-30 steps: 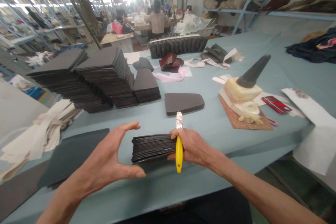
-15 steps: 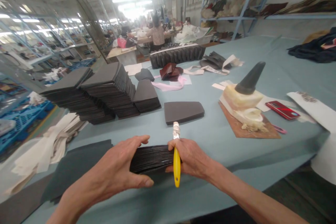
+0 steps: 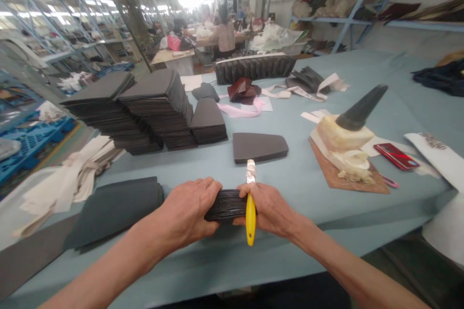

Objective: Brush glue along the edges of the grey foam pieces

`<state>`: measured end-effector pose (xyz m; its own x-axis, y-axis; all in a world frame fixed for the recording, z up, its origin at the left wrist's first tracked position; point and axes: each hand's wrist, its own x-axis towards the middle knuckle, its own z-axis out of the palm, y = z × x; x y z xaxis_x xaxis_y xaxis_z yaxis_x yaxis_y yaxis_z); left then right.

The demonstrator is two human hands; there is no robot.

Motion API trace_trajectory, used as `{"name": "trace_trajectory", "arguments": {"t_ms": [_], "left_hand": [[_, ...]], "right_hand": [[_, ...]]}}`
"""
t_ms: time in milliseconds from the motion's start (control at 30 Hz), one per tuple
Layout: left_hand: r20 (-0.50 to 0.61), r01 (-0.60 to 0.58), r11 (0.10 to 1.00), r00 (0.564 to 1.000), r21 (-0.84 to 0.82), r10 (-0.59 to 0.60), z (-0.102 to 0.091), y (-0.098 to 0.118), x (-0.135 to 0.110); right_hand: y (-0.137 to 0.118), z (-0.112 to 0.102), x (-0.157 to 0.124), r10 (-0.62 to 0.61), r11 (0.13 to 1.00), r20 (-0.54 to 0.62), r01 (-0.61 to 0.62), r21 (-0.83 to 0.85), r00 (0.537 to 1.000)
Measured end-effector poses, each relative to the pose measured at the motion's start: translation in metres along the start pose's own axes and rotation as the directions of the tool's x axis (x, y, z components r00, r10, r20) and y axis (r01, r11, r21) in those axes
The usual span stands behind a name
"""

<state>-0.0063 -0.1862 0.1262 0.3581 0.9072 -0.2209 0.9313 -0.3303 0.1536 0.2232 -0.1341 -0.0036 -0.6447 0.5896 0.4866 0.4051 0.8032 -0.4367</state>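
Observation:
Between my hands is a stack of thin dark sheets point(image 3: 226, 204), its layered edge facing me. My left hand point(image 3: 192, 210) is closed round the left end, thumb below and fingers on top. On the other end, my right hand point(image 3: 268, 208) grips the stack and also holds a yellow-handled brush point(image 3: 251, 217) upright against it. The brush's upper part is coated in something whitish. Just beyond the brush lies a low pile of dark grey cut pieces point(image 3: 260, 147). A folded dark green-grey sheet point(image 3: 116, 210) rests left of my left hand.
Tall stacks of dark pieces point(image 3: 155, 101) stand at the left back. To the right, a black cone point(image 3: 362, 108) sits on a yellowish block point(image 3: 340, 134) over a brown board point(image 3: 326, 171). Near it lies a red phone point(image 3: 396, 156). Pale cloth strips point(image 3: 68, 183) lie at the left edge.
My left hand has closed from a wide-open grasp onto the left end of the stack. My right hand keeps the stack and the brush. The view has shifted slightly.

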Motion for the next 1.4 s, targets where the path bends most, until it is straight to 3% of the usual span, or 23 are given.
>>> {"name": "trace_trajectory", "arguments": {"t_ms": [133,233,333,433,633,800,933,1033,1200,1300,1400], "left_hand": [[0.012,0.041,0.987,0.999,-0.154,-0.039,0.002,-0.019,-0.015],[-0.059,0.108,0.873,0.986,-0.475,-0.154,0.019,-0.041,-0.031],[-0.128,0.108,0.766,0.962,-0.633,-0.242,0.041,-0.056,-0.042],[-0.164,0.064,0.755,0.961,-0.653,-0.222,0.055,-0.059,-0.045],[-0.106,0.024,0.747,0.986,-0.664,-0.126,0.059,-0.059,-0.038],[-0.116,0.009,0.719,0.985,-0.695,-0.124,0.067,-0.06,-0.03],[-0.174,0.001,0.703,0.969,-0.711,-0.178,0.075,-0.059,-0.03],[-0.199,0.017,0.674,0.95,-0.739,-0.242,0.082,-0.056,-0.032],[-0.3,-0.013,0.573,0.862,-0.819,-0.409,0.085,-0.045,-0.029],[-0.377,-0.096,0.492,0.771,-0.865,-0.513,0.078,-0.04,-0.019],[-0.463,-0.212,0.438,0.642,-0.873,-0.611,0.066,-0.04,-0.002]], "right_hand": [[-0.001,0.001,-0.001,0.018,1.0,-0.005,-0.018,0.002,1.0],[0.002,0.003,-0.002,0.026,1.0,-0.001,-0.026,0.007,1.0],[0.005,0.004,-0.003,0.015,1.0,-0.001,-0.015,0.015,1.0],[0.006,0.004,-0.004,-0.022,1.0,-0.018,0.022,0.012,1.0],[0.003,0.003,-0.005,-0.053,0.998,-0.06,0.052,-0.027,0.997],[0.001,0.005,-0.005,-0.044,0.999,-0.058,0.043,-0.024,0.997],[-0.002,-0.006,0.003,0.018,1.0,0.009,-0.018,-0.008,1.0],[-0.008,-0.029,0.026,0.045,0.999,0.145,-0.043,-0.015,0.988],[-0.026,-0.084,0.092,0.091,0.992,0.427,-0.044,-0.118,0.9],[-0.037,-0.113,0.129,0.033,0.976,0.449,0.067,-0.205,0.893],[-0.042,-0.136,0.157,-0.025,0.939,0.412,0.163,-0.302,0.911]]}}
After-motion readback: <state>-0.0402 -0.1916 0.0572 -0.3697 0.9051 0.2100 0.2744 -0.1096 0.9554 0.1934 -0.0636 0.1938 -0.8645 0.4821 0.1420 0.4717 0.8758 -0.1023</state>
